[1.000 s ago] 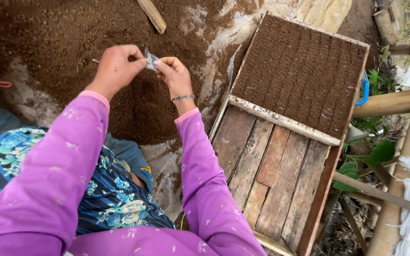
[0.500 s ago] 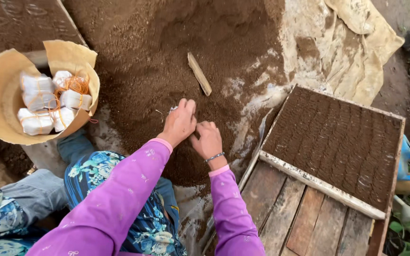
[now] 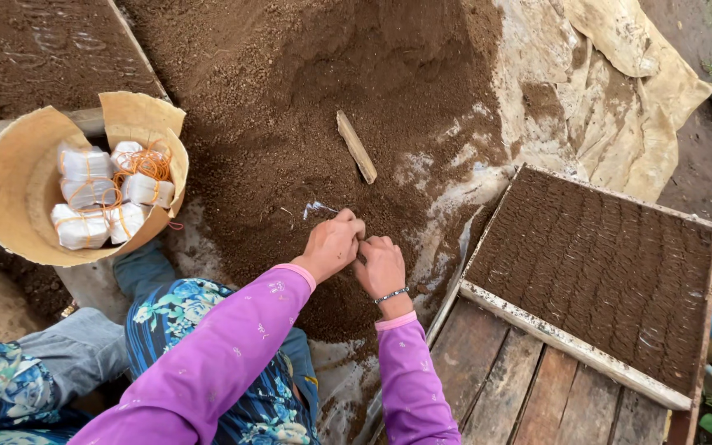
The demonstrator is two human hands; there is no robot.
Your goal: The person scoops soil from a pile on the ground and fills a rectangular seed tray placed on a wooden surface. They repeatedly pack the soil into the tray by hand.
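Brown potting soil point(image 3: 290, 99) heaped across a pale tarp point(image 3: 620, 107), with both hands low on its near slope. Left hand point(image 3: 333, 245) clenched, pinching a small clear plastic sleeve point(image 3: 319, 208) whose crumpled end pokes out past the knuckles, just above the soil. Right hand point(image 3: 381, 265) touching the left, fingers curled down into the loose earth; hard to tell whether that grip closes on the sleeve's mouth, on a pinch of soil, or on nothing.

Judging by the pose, filling stage: sleeve held at the heap, soil being worked in. Not yet set down anywhere.

Next move, as a judgement: calls for keeping the thin mouth spread with one grip while pressing soil in with the other, firmly enough to stand, gently enough not to split the film.

Right of the hands, a wooden tray point(image 3: 706, 247) packed with rows of dark filled sleeves, resting on a plank surface point(image 3: 521, 387). Left, a tan paper basket point(image 3: 10, 189) holding white bundles point(image 3: 84, 194) tied with orange bands. Above the hands, a short wooden stick point(image 3: 357, 147) lying on the heap, well apart from both.
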